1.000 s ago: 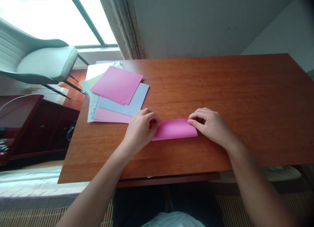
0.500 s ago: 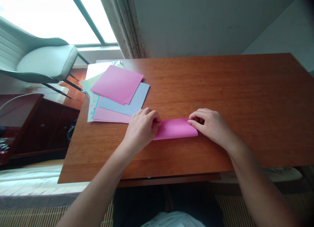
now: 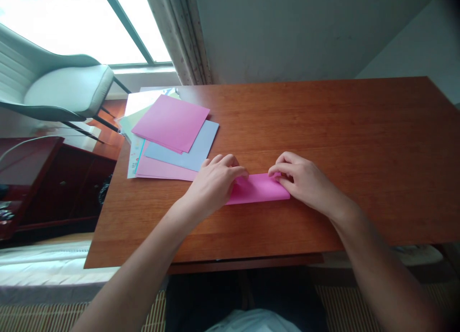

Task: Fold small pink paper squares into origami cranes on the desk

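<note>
A folded sheet of bright pink paper (image 3: 258, 188) lies lengthwise on the wooden table in front of me. My left hand (image 3: 217, 181) covers its left end, with fingers bent over the far edge and the thumb side hidden beneath. At the right end, my right hand (image 3: 300, 178) holds the far edge between thumb and bent fingers. The paper's near edge is a rounded bend, lying almost flat.
Beyond my left hand, a pink sheet (image 3: 172, 121) overlaps a light blue sheet (image 3: 194, 143), with more papers underneath. The brown table (image 3: 323, 126) extends right. A pale chair (image 3: 68, 85) stands at its left, by the window and curtain (image 3: 183, 35).
My left hand has shifted right, its fingers reaching further over the paper. My right hand's fingers have moved left and inward along the far edge. The paper looks a little flatter.
</note>
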`<state>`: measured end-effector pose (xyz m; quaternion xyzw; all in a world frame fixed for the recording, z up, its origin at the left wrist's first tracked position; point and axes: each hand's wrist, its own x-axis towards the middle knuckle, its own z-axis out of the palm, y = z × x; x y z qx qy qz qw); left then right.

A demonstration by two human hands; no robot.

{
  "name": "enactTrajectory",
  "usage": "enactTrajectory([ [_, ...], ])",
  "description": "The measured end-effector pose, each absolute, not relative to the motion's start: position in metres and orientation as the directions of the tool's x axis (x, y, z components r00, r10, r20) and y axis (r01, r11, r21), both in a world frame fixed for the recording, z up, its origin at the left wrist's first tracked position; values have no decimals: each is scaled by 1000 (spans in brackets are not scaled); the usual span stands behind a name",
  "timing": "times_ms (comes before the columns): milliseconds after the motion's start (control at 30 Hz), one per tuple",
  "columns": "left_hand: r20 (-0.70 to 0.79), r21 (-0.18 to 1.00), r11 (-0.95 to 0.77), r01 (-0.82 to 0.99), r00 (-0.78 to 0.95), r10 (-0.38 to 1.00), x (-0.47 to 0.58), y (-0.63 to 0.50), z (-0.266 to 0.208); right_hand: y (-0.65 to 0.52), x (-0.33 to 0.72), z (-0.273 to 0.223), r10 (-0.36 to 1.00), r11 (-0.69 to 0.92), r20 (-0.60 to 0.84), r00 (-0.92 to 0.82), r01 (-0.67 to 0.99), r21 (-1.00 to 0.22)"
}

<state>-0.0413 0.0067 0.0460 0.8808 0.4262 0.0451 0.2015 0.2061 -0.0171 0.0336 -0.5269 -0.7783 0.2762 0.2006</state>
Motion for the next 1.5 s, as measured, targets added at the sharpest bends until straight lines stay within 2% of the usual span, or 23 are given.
enactTrajectory([
  [333,-112,369,-621,691,697,709,-42,9,49,-14,206,36,874,371,-35,-485,712,-595],
  [533,-92,278,-690,669,733,674,-40,7,50,-12,201,40,876,378,-47,-481,742,-554],
  [700,-73,281,-698,658,740,668,-36,9,47,-9,187,47,902,334,-95,-422,819,-467],
  [867,-94,290,-658,695,705,703,-26,9,44,-8,172,49,925,289,-143,-351,897,-335],
  [1067,-118,305,-606,735,660,742,-19,-3,43,-15,161,43,929,273,-134,-346,883,-383],
  [1200,-74,322,-539,778,588,805,-15,-16,40,-27,155,34,948,252,-92,-304,896,-365],
  [1333,-14,332,-464,821,496,868,-6,-32,37,-43,147,30,967,232,-33,-252,928,-291],
  [1500,-5,280,-384,880,401,916,8,-51,36,-58,140,28,981,192,35,-189,953,-233],
])
